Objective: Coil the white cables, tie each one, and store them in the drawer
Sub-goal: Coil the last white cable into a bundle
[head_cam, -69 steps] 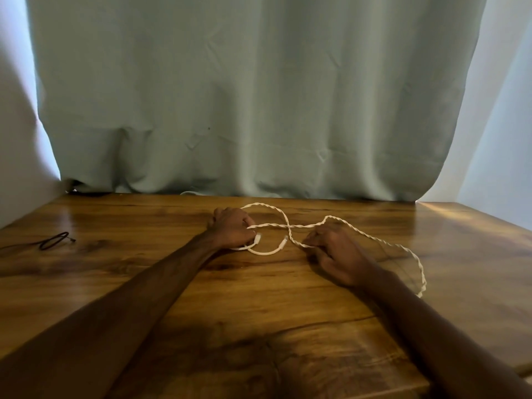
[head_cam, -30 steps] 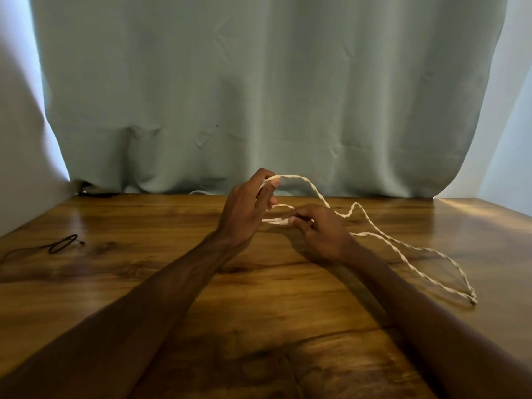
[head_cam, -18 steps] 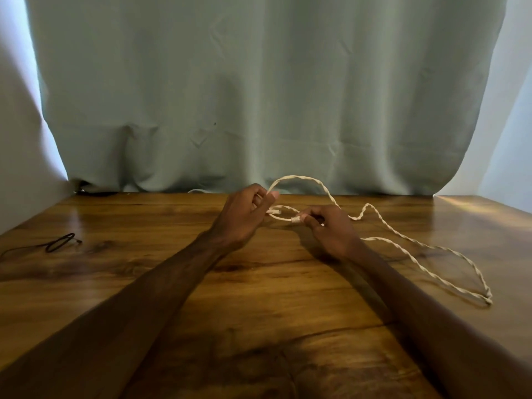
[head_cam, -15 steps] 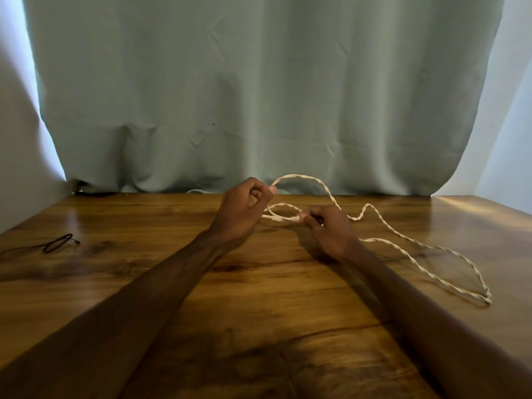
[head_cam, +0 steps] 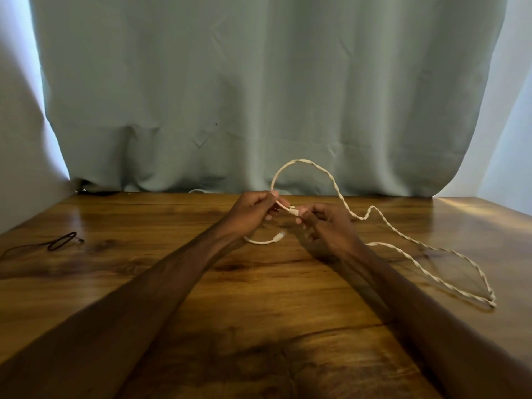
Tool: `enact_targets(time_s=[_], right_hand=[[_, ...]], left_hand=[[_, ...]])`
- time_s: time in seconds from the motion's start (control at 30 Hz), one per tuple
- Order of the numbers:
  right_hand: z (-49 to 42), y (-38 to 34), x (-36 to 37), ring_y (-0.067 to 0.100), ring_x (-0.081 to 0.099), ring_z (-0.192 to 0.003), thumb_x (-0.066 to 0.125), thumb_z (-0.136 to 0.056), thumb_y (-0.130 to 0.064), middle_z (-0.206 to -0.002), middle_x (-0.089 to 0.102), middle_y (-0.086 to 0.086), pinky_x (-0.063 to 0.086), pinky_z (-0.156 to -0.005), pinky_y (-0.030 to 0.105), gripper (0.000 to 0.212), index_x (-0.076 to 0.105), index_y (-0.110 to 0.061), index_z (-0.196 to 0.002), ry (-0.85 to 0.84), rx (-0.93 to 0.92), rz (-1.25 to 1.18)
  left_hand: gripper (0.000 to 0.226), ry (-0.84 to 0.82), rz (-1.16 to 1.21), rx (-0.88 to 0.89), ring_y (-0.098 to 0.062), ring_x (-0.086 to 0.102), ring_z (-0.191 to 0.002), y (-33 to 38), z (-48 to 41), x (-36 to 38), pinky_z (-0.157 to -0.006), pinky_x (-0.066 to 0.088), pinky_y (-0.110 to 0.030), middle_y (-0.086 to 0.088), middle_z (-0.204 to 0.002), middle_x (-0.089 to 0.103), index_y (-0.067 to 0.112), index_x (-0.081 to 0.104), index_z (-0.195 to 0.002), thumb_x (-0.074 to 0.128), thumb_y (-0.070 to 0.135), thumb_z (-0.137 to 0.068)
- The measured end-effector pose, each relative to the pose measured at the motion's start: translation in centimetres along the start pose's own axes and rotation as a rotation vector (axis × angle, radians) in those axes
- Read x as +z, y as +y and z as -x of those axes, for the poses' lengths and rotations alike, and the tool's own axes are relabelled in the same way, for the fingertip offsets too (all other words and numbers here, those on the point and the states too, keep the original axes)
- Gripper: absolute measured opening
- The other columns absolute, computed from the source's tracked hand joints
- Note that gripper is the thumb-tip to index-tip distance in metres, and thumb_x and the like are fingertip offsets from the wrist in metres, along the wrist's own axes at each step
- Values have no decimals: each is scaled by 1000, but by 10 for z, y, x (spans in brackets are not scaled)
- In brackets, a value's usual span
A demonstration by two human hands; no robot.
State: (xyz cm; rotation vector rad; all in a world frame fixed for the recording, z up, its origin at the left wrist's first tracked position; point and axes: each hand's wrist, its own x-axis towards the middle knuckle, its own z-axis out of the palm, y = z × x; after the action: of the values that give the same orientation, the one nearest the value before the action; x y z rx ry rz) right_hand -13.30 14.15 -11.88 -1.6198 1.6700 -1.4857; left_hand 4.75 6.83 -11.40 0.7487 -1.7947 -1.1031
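A white twisted cable runs from between my hands out to the right across the wooden table. One part arches up in a loop above my hands. My left hand pinches the cable near its plug end. My right hand pinches the same short stretch from the right, close to the left fingertips. A loose cable end with a connector hangs below my left hand. The far bend of the cable lies near the right table edge. No drawer is in view.
A thin black cable lies in a small loop at the table's left side. A pale green curtain hangs along the back edge of the table. White walls show at both sides.
Both hands lifted the cable off the table and came close together. The arch above them has grown taller, and a connector end now hangs below my left hand.
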Motion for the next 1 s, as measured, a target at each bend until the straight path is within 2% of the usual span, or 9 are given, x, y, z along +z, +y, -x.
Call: enact_targets(time_s=[0.1, 0.2, 0.33, 0.43, 0.53, 0.6, 0.73, 0.87, 1.0], right_hand=[[9, -10, 3, 23, 66, -73, 57, -103, -17, -86, 78, 9, 53, -60, 36, 17, 72, -10, -104, -90, 77, -135], [13, -11, 6, 16, 69, -67, 59, -103, -22, -82, 78, 5, 53, -60, 28, 16, 73, -15, -102, -154, -46, 12], [11, -12, 5, 4, 66, -80, 68, -97, -19, -87, 71, -11, 47, -69, 15, 6, 73, -18, -99, 183, -479, 291], [6, -17, 1, 13, 56, -106, 70, -93, -14, -117, 62, 1, 44, -87, 24, 29, 63, -13, -121, 375, -677, 411], [-1, -12, -3, 19, 49, -125, 56, -101, -27, -134, 56, 2, 40, -104, 37, 36, 54, -17, -136, 347, -615, 526], [-4, -6, -4, 20, 58, -113, 45, -107, -28, -121, 64, 2, 46, -96, 46, 30, 61, -17, -130, 296, -614, 495], [-4, -7, -9, 7, 56, -73, 46, -109, -16, -81, 60, -8, 44, -67, 28, 25, 70, -11, -108, 331, -644, 283], [-6, -4, -9, 4, 56, -68, 50, -108, -17, -79, 64, -10, 42, -64, 22, 23, 72, -13, -107, 302, -597, 271], [-3, 3, -1, 8, 63, -67, 55, -104, -17, -83, 72, -3, 47, -61, 25, 19, 73, -21, -105, 119, -511, 387]], left_hand=[[43, -8, 280, -18, -25, 74, -103, 11, 0, 4, -91, 59, -32, -11, -102, 78, 6, 74, -96, 45, 36, -109], [39, 11, 457, -50, -20, 70, -75, 19, -2, 6, -77, 60, -33, -4, -71, 65, 15, 61, -81, 48, 40, -107], [41, 67, 518, -65, -9, 34, -44, 24, -5, 6, -52, 45, -27, 7, -51, 32, 18, 49, -70, 53, 39, -105], [42, -53, 499, -100, -5, 21, -39, 32, -2, 1, -38, 20, -20, 10, -48, 27, 20, 46, -68, 49, 37, -107], [42, -242, 521, -150, -3, 17, -39, 41, 3, -1, -38, 12, -19, 13, -48, 28, 22, 46, -68, 45, 36, -108], [42, -354, 557, -183, -3, 16, -41, 45, 6, 2, -40, 11, -20, 13, -48, 30, 23, 49, -68, 44, 37, -108], [45, -542, 651, -270, -6, 10, -45, 51, 10, 9, -40, 10, -18, 14, -46, 31, 22, 49, -68, 41, 42, -108], [38, -609, 709, -255, -5, 14, -43, 54, 10, 14, -41, 12, -17, 14, -47, 34, 19, 55, -80, 39, 37, -110], [27, -544, 782, -204, -1, 37, -45, 53, 7, 18, -40, 24, -13, 8, -70, 54, 7, 56, -123, 36, 5, -106]])
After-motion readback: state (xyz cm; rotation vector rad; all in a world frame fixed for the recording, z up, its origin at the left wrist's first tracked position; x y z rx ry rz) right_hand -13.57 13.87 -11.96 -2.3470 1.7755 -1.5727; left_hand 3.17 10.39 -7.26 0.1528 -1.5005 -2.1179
